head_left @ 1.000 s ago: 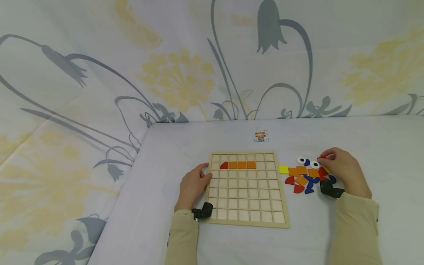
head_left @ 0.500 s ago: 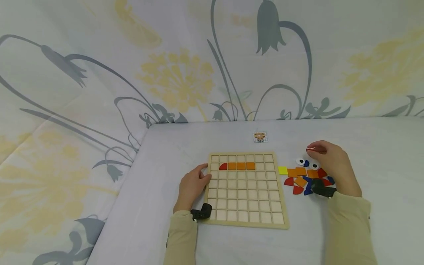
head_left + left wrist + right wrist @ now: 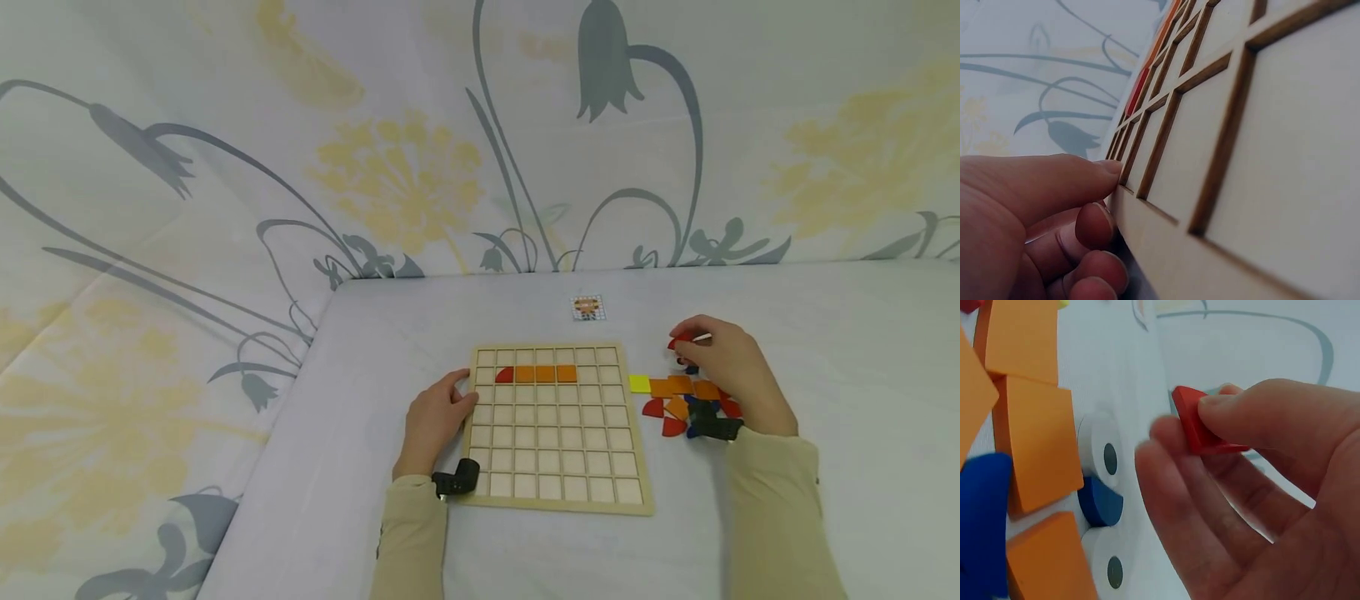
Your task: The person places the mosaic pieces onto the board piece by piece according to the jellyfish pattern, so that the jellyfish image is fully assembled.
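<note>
My right hand (image 3: 726, 360) pinches a red quarter-circle tile (image 3: 1192, 422) between thumb and fingers, raised above the back of the pile. Below it in the right wrist view are orange square tiles (image 3: 1042, 440), two white eye tiles (image 3: 1094, 447) with dark pupils and a blue piece (image 3: 1102, 501). At the left edge of the wooden grid board (image 3: 558, 507), my left hand (image 3: 437, 419) holds the frame, thumb on the rim and fingers curled against its side. One red quarter-circle (image 3: 506, 375) and three orange squares (image 3: 545, 374) lie in a row in the board's cells.
A small picture card (image 3: 588, 307) lies behind the board. Right of the board, a yellow square (image 3: 639, 383) sits by its edge, with red quarter-circles (image 3: 673, 427) and more orange squares beyond. A flower-print cloth (image 3: 405, 167) hangs behind the white-covered table (image 3: 375, 317).
My right hand has lifted the red quarter-circle from the pile's right side and moved left with it, now over the eye tiles. My left hand stays at the board.
</note>
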A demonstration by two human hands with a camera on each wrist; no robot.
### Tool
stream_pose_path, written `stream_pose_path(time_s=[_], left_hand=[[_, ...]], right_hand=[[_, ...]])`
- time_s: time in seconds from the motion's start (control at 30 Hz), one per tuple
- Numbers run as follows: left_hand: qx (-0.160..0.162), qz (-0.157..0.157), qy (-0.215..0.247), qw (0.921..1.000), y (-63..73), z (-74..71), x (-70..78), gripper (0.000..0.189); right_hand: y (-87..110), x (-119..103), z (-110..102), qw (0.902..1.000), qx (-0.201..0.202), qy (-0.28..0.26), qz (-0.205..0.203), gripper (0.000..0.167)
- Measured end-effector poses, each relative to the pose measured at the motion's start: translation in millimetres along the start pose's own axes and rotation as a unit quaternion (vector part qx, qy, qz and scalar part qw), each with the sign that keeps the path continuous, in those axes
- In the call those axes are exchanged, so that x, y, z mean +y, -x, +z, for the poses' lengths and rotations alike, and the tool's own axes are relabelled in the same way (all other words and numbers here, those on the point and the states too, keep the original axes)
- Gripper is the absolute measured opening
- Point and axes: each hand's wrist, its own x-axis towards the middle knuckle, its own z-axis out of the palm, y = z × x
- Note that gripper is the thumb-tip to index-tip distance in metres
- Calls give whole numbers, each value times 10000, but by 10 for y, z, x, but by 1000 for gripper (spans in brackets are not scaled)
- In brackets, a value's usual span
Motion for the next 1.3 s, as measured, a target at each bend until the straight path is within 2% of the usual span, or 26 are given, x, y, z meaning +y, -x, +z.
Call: stream_pose_path(time_s=[0.07, 0.17, 0.3, 0.43, 0.53, 0.77, 0.93, 1.3], left_hand=[[2, -12, 4, 10000, 0, -1, 1, 41], [25, 14, 13, 10000, -2, 1, -1, 41], [47, 24, 7, 10000, -2, 3, -7, 40], [65, 2, 15, 10000, -5, 1, -9, 40], [65, 24, 22, 10000, -6, -1, -3, 41], [27, 44, 3, 10000, -2, -6, 0, 41], [43, 34, 63, 10000, -8, -5, -8, 41], [12, -38, 13, 10000, -6, -11, 6, 41]], right_hand=[[-43, 58, 30, 9999, -12, 66, -146, 38], [-30, -22, 31, 9994, -147, 133, -271, 38], [40, -253, 26, 9975, -549, -236, -375, 34], [7, -347, 110, 9915, -957, -617, -626, 33], [-14, -401, 175, 9884, -1095, -679, -810, 31], [-37, -479, 300, 9912, -840, -206, -1006, 27], [-60, -527, 395, 9916, -790, -84, -1025, 28], [-74, -606, 579, 9821, -841, 482, -1616, 23]])
